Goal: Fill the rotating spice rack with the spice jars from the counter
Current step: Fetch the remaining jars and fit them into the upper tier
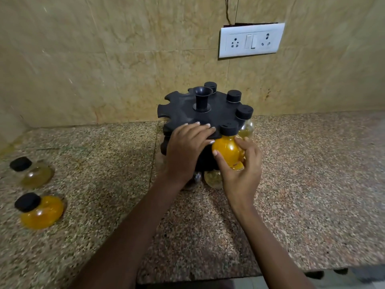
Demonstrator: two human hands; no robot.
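A black rotating spice rack (181, 113) stands on the granite counter (312, 184) near the wall. My left hand (187, 149) rests on the front edge of its top disc, fingers fairly straight. My right hand (241, 172) grips a round jar of yellow powder (228, 150); the jar's black cap sits in a front slot of the top disc. Three more black-capped jars (243, 112) hang in slots along the right side. Jars on the lower tier (212, 178) show partly under my hands. Slots on the left side are open.
Two loose jars stand on the counter at the far left: a yellow one (41, 211) and a pale olive one (35, 174). A white switch and socket plate (251, 40) is on the tiled wall. The counter's front edge runs at the bottom right.
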